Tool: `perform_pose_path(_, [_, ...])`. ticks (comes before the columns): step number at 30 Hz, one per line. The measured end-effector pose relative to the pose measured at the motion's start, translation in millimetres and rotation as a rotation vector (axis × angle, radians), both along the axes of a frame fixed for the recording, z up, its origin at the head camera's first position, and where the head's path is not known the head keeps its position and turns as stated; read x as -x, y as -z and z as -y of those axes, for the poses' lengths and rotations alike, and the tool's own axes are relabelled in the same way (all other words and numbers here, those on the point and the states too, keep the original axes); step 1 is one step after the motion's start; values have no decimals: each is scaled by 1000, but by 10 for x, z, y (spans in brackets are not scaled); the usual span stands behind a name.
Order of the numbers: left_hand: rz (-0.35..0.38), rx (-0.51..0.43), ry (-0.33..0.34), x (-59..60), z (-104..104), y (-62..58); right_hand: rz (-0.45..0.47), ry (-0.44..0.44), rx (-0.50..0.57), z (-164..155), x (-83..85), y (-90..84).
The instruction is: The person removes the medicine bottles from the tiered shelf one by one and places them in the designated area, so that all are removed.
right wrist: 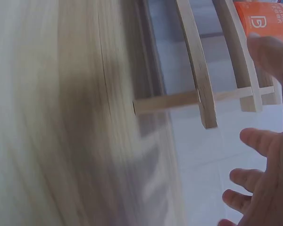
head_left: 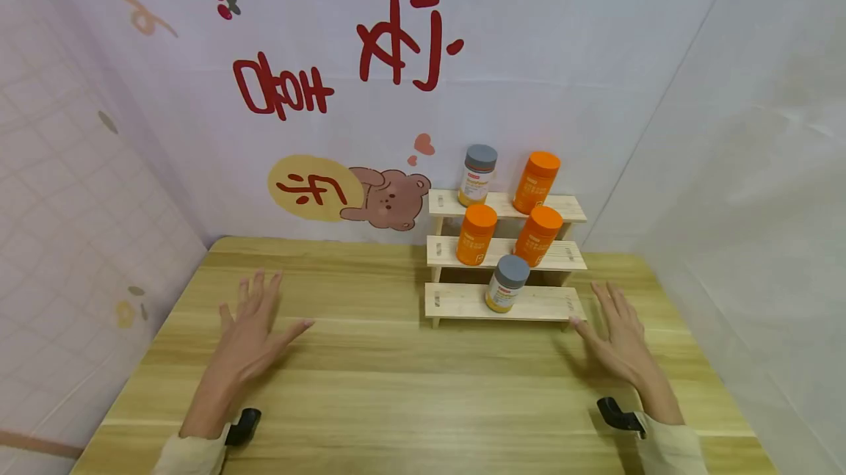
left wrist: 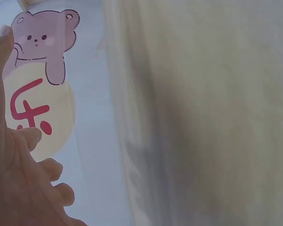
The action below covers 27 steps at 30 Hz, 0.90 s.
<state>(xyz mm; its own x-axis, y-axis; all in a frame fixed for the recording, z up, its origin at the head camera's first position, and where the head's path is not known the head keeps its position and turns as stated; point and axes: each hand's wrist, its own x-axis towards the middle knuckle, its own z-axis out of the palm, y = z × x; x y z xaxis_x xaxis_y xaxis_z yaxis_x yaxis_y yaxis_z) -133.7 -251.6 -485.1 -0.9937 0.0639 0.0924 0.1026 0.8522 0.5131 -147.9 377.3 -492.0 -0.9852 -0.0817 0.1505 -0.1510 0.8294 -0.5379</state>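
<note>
My left hand (head_left: 250, 339) hovers over the left part of the table with its fingers spread, holding nothing. At the right, my right hand (head_left: 617, 335) is also spread and empty, its thumb close to the end of the bottom step of a three-step wooden rack (head_left: 463, 302). A grey-lidded jar (head_left: 507, 284) tilts on the bottom step. Two orange jars, one at left (head_left: 476, 236) and one at right (head_left: 538, 238), occupy the middle step. On the top step are another grey-lidded jar (head_left: 477, 175) and an orange jar (head_left: 536, 183).
The wood-grain table (head_left: 396, 401) meets a pale back wall (head_left: 562, 42) printed with red characters and a brown bear (head_left: 393, 200). Hanging white sheets enclose the left and right sides. A black wrist strap piece (head_left: 243, 427) sits at the left cuff.
</note>
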Motion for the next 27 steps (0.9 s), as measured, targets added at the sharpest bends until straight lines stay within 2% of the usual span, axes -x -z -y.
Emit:
perform_pose_path(8, [-27, -39, 8, 107, -125, -62, 13, 27, 101, 66, 114, 24])
perform_pose_path(18, [-40, -67, 15, 188, -282, -94, 151, 95, 260, 132, 227, 14])
perform_pose_path(27, [-39, -152, 64, 289, -440, -168, 227, 113, 323, 118, 254, -1])
